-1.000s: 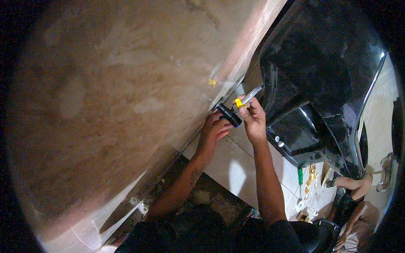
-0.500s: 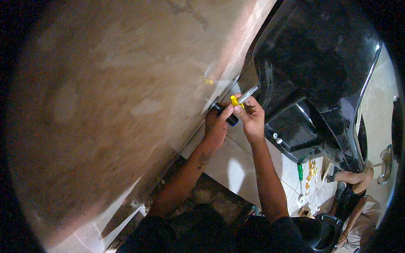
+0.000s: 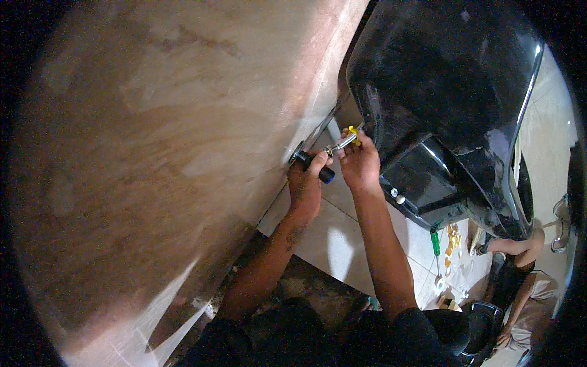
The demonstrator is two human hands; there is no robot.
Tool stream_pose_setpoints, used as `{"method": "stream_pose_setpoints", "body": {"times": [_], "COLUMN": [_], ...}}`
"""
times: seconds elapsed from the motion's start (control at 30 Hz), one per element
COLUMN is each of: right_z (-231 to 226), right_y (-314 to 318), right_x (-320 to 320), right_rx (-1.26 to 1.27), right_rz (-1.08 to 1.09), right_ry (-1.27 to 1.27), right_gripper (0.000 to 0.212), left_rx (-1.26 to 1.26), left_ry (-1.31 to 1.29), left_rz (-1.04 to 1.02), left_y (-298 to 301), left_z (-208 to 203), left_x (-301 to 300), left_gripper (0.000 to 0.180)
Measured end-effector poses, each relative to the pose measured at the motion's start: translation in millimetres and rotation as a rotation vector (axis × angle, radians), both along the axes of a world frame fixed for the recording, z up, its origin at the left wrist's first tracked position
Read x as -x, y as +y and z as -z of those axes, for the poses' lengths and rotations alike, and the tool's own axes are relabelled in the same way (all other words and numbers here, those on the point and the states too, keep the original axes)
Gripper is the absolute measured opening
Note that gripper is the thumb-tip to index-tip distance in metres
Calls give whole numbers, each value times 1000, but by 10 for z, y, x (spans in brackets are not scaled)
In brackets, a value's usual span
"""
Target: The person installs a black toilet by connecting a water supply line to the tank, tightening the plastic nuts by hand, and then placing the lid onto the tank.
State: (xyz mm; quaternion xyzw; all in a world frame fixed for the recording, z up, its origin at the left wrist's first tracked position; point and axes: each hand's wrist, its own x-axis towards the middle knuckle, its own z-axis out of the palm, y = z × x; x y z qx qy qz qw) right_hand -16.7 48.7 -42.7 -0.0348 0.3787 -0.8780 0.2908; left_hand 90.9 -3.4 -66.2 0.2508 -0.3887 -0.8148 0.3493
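Holding a short black cylinder (image 3: pixel 328 175), the left hand (image 3: pixel 304 188) is closed around its middle, thumb laid across the top; the cylinder slants down to the right, its upper end beside the lower edge of a broad mottled brown panel (image 3: pixel 153 153). Right hand (image 3: pixel 361 167): fingers pinched narrowly about a slender metal piece (image 3: pixel 345 142) with a yellow part (image 3: pixel 353 134) at its upper end. The metal piece slopes down toward the left thumb; whether it joins the cylinder cannot be told. Both hands are close together above a pale tiled floor (image 3: pixel 336 211), between the panel and a large glossy black shell (image 3: pixel 422 73). Two small round pale pieces (image 3: pixel 397 196) sit on the shell's near edge. Below it, on the floor: a green-handled tool (image 3: pixel 435 243), scattered yellow pieces (image 3: pixel 453 237) and a white ring (image 3: pixel 439 282). Lower right: a co-worker's bent leg (image 3: pixel 520 246), well apart from both hands.
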Motion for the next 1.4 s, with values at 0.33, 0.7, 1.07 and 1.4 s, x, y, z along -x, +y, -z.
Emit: {"method": "stream_pose_setpoints", "body": {"times": [0.33,0.7,1.07,1.4], "right_z": [59,-33,-162,-233], "right_y": [129,87,172,144], "right_x": [-417,-403,-226,-242], "right_rx": [-16,-216,-446,-455], "right_rz": [-309,-250,-302,-421], "right_ry": [127,755,876,911], "right_gripper": [37,18,22,26], "left_rx": [-63,-250,-184,-142], "left_ry": [151,506,358,344], "left_rz": [75,306,334,359], "left_y": [-66,-159,-134,-220], "left_z": [-26,138,121,184], "left_x": [-64,-185,-168,-166], "left_gripper": [20,32,32,37]}}
